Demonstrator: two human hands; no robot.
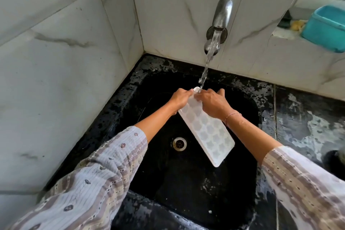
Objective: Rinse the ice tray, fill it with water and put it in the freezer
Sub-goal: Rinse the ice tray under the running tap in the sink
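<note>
The white tray (207, 129) is held tilted over the black sink (242, 102), its far end under the water (205, 69) falling from the tap (223, 13). The left hand (180, 99) grips the far end from the left, fingers curled round the edge — the right hand (212, 103) lies on top there, fingers bent onto the tray.

My right hand (211, 103) covers the far end of the ice tray (209, 130), so I can't tell which cups the water (206, 67) reaches. At the right edge of the frame the teal container (325, 27) is cut off, and a dark round object (336, 162) lower down is too cropped to name.
</note>
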